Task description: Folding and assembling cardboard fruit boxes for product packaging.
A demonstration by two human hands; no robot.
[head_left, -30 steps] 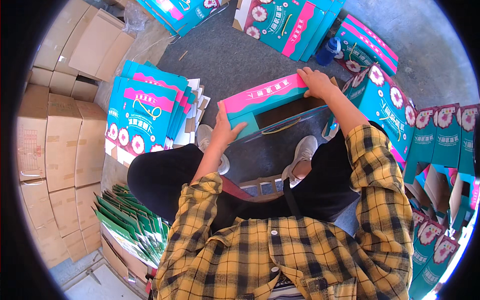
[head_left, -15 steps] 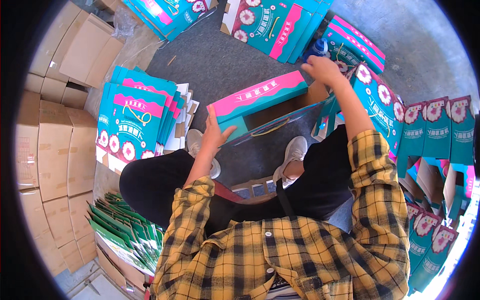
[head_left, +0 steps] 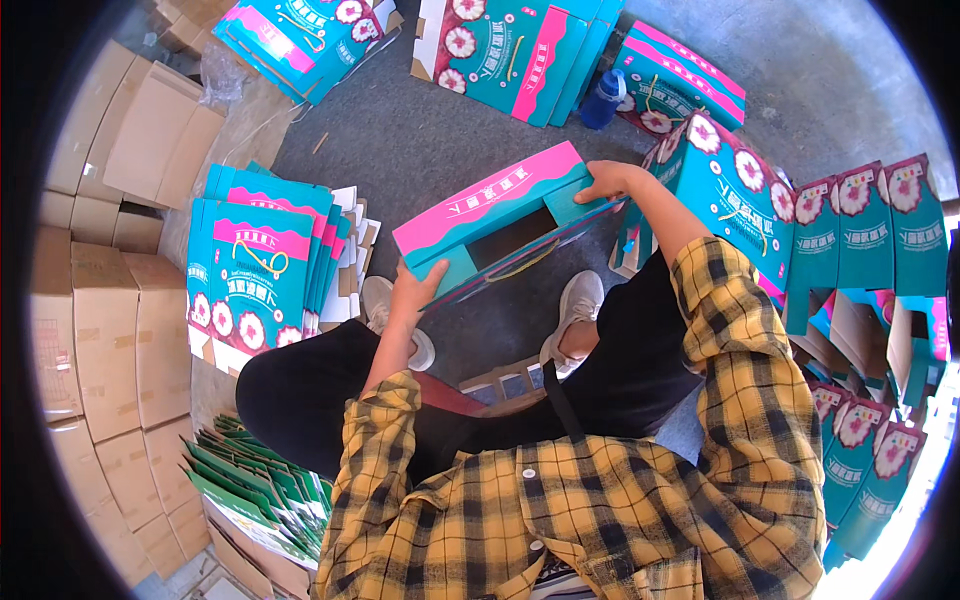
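Left hand and right hand are gripping opposite ends of a teal-and-pink box, which is sitting between them with its opening facing the wearer; this two-ended hold is presumably keeping it steady. Left thumb is resting on one end flap while the right hand is bearing on the other, likely keeping both folded in. A yellow cord handle is lying along the near side. Left of the left hand, flat teal cartons are overlapping, apparently for easy reach. Beyond the right hand, a blue bottle is standing; farther right, upright teal boxes are standing side by side, probably saving space.
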